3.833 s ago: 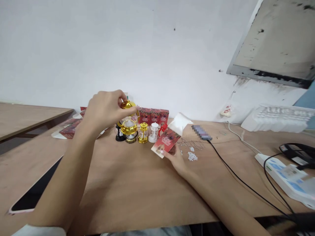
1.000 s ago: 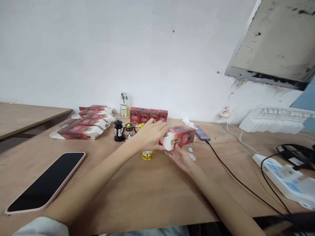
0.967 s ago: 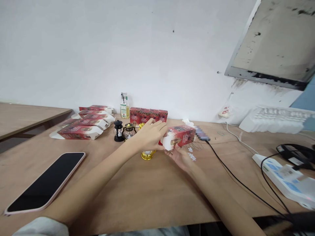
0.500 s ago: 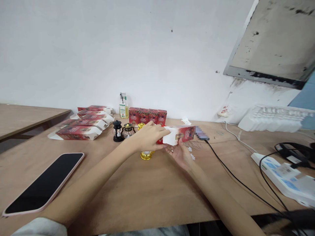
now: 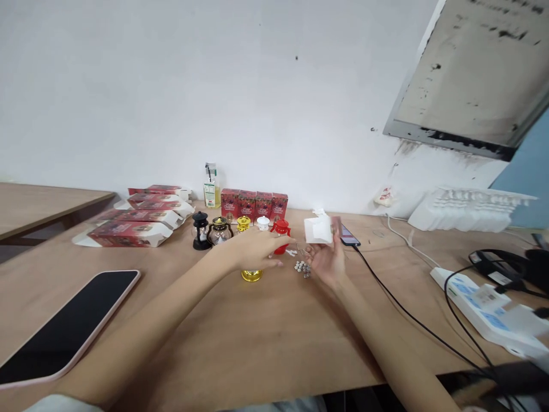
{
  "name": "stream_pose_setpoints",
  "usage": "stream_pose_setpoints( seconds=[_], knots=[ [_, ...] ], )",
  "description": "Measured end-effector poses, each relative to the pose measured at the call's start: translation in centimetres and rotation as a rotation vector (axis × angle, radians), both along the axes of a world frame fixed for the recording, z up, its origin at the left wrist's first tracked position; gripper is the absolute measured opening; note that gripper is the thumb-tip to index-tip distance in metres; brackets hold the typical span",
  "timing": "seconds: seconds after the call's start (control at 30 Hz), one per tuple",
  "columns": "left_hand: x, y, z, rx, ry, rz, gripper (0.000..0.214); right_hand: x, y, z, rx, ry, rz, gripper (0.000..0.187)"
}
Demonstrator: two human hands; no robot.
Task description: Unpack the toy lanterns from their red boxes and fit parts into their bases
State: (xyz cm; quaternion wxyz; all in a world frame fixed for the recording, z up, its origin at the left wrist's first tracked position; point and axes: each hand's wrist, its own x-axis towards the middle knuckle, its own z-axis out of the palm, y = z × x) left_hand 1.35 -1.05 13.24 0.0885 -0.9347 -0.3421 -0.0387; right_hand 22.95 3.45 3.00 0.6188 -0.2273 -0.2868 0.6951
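My right hand (image 5: 328, 263) grips a red and white carton (image 5: 318, 230), its white flap side turned towards me. My left hand (image 5: 257, 250) is apart from the carton, fingers stretched out and holding nothing. Under that hand shows the gold base of a small lantern (image 5: 251, 276); the rest of it is hidden. Just behind the fingers stands a red lantern (image 5: 281, 228), beside a white lantern (image 5: 263, 222) and a gold-topped lantern (image 5: 243, 222). Small round silvery pieces (image 5: 302, 268) lie between my hands.
Farther left are a black lantern (image 5: 200, 231) and a bronze-coloured lantern (image 5: 220, 231). Opened cartons (image 5: 128, 233) lie at left; closed red boxes (image 5: 255, 205) line the wall by a bottle (image 5: 211, 191). A large phone (image 5: 68, 326), a cabled phone (image 5: 349, 234) and a power strip (image 5: 484, 309) lie around.
The carton has moved right in my right hand and turned, with its white flaps facing me. My left hand has come away from it, uncovering the red lantern and small round pieces.
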Motion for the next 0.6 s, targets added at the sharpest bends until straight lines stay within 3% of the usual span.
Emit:
stream_pose_setpoints(
  seconds=[0.1,0.2,0.37,0.6],
  knots=[
    [0.2,0.1,-0.2,0.09,-0.078,-0.066,0.04,-1.3,-1.3,0.4,0.123,-0.009,0.188,0.056],
    [0.4,0.0,-0.2,0.192,-0.092,-0.136,0.036,-1.3,-1.9,0.7,0.175,-0.009,0.243,0.061],
    [1.0,-0.4,-0.5,0.274,-0.079,-0.183,0.032,-0.9,-1.7,0.5,0.188,-0.049,0.228,0.062],
    [1.4,-0.2,-1.1,0.353,0.004,-0.059,0.033,-1.2,-1.9,0.8,0.197,-0.044,0.122,0.047]
  ],
)
